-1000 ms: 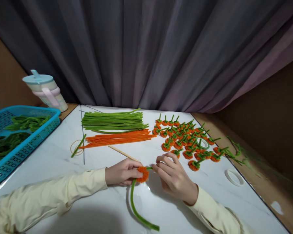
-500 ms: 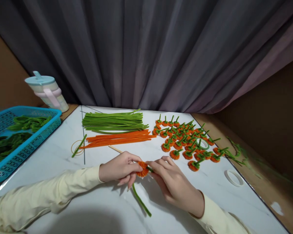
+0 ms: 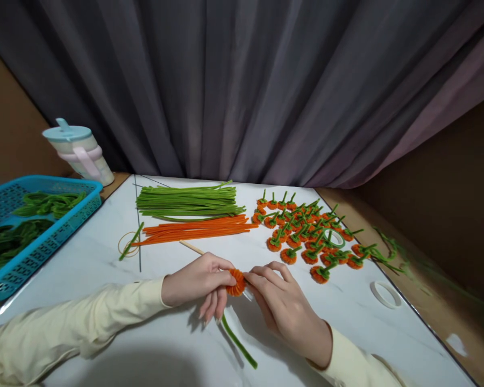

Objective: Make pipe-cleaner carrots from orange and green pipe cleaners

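My left hand (image 3: 199, 282) pinches an orange coiled pipe-cleaner flower (image 3: 236, 282) between thumb and fingers, just above the white table (image 3: 105, 279). My right hand (image 3: 280, 303) meets it from the right, fingertips closed on the flower's right edge. A green pipe-cleaner stem (image 3: 237, 341) hangs from the flower and trails toward me. A thin wooden stick (image 3: 191, 247) lies just behind my left hand.
Bundles of green pipe cleaners (image 3: 187, 201) and orange pipe cleaners (image 3: 193, 228) lie at mid-table. Several finished orange flowers (image 3: 306, 231) are spread at the right, with a tape ring (image 3: 385, 294) nearby. A blue basket (image 3: 44, 236) and a lidded cup (image 3: 80, 150) stand at the left.
The green stem has swung from a long curve toward me to a shorter straight trail. Both hands shifted slightly and turned the flower between them.
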`<state>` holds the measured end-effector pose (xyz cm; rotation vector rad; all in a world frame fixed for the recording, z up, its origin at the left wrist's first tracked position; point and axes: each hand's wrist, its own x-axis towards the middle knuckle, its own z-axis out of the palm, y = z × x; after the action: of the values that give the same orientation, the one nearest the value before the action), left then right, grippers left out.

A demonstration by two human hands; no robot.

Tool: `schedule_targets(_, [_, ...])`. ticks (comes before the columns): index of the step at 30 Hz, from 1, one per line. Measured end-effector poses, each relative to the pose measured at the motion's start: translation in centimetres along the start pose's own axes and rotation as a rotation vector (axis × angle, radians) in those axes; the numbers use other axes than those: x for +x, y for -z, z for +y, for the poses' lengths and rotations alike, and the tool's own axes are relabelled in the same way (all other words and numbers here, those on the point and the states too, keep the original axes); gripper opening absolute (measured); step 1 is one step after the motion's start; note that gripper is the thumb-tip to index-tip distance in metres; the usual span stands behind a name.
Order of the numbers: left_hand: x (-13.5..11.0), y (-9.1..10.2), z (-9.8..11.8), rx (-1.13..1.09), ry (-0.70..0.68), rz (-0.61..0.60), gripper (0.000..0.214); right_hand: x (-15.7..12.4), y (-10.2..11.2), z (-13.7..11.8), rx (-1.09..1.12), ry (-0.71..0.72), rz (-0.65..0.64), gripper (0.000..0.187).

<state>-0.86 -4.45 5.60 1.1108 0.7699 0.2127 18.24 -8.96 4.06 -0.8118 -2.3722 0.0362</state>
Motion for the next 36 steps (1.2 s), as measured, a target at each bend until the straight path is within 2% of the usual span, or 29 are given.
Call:
schedule_targets(3, [0.0,0.0,-0.1,-0.026,-0.020,0.002,0.019,0.1,0.1,0.0,-0.005,0.013,0.026,0.034])
schedule_targets(7, [-0.2,-0.2,0.1,-0.093,-0.114,0.012,0.025,0.1,0.1,0.0,-0.102,0.078,0.061,0.028])
schedule_targets(9, [-0.2,-0.4,0.2,-0.131,-0.167,0.055,0.029,0.1,0.1,0.0,-0.193,0.132,0.070,0.026])
schedule_targets(13, [0.2,-0.8,-0.4,-0.163,-0.231,0.213,0.039,0.0,-0.1,-0.2,-0.292,0.185,0.056,0.030])
schedule_targets(20, [0.6,-1.0,-1.2,-0.207,-0.198,0.336,0.050,0.3,-0.4,-0.2,-0.300,0.107,0.003,0.032])
schedule_targets(24, [0.6,-0.8,-0.9,-0.217,-0.180,0.335,0.059,0.3,-0.3,0.1,-0.239,0.081,-0.024,0.031])
schedule_targets(33, [0.5,-0.6,-0.4,-0.202,-0.190,0.323,0.074,0.2,-0.3,0.9,0.081,-0.148,0.021,0.028])
schedule_targets(36, [0.7,-0.6,-0.5,-0.242,-0.177,0.318,0.062,0.2,-0.4,1.0,0.122,-0.160,0.046,0.029])
